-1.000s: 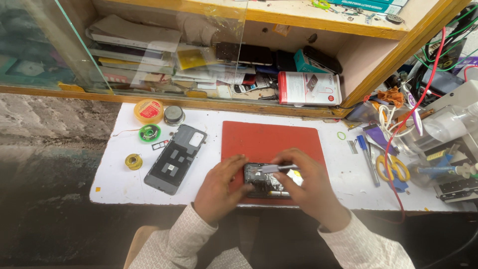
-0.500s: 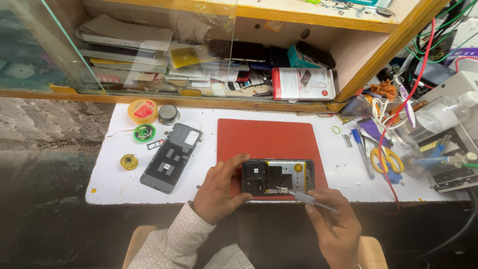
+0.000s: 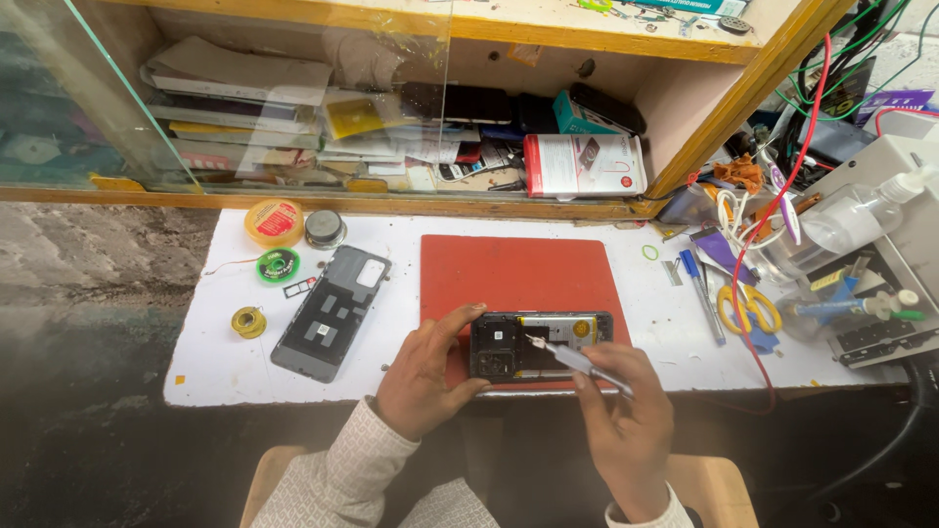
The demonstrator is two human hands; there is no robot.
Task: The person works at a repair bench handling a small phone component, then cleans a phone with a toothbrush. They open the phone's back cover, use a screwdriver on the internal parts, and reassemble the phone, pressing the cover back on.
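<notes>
An opened phone [image 3: 541,344] with its insides showing lies at the near edge of a red mat [image 3: 518,274]. My left hand [image 3: 423,372] grips the phone's left end, thumb on top. My right hand [image 3: 626,425] holds grey tweezers [image 3: 572,358], whose tip rests on the phone's inner board near the middle. The phone's removed dark back cover [image 3: 331,311] lies to the left on the white tabletop [image 3: 225,362].
Left of the cover sit solder spools [image 3: 248,322], a green reel [image 3: 278,265], a yellow tin [image 3: 274,222] and a round metal tin [image 3: 325,228]. Yellow-handled scissors [image 3: 748,308], pens, cables and a clear bottle [image 3: 851,220] crowd the right side. A wooden shelf [image 3: 411,205] holds boxes and papers behind.
My right hand drew back off the phone and then brought the tweezers' tip onto its board. My left hand has kept hold of the phone's left end.
</notes>
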